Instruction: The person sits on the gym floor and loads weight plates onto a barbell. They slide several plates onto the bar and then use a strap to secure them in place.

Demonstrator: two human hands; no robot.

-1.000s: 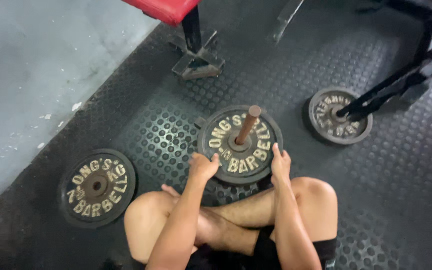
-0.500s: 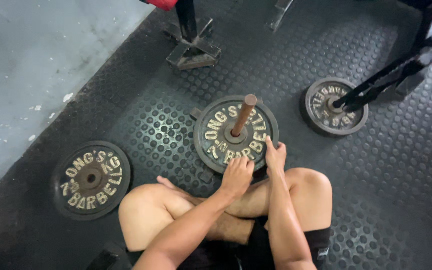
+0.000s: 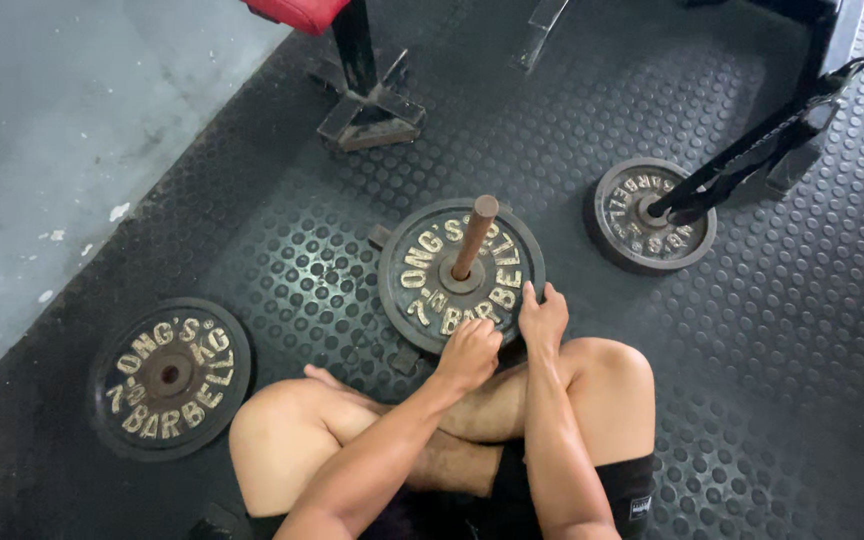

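Black studded rubber matting (image 3: 712,380) covers the floor, meeting bare grey concrete (image 3: 62,130) at far left, with a red-padded bench's metal foot (image 3: 370,115) beyond.

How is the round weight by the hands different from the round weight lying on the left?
The middle weight plate has a rusty post standing up through its hole; the left weight plate has an open hole. Both hands, left hand and right hand, rest on the middle plate's near edge; nobody touches the left plate. Both are dark, round, with raised pale lettering, lying flat on the studded rubber mat.
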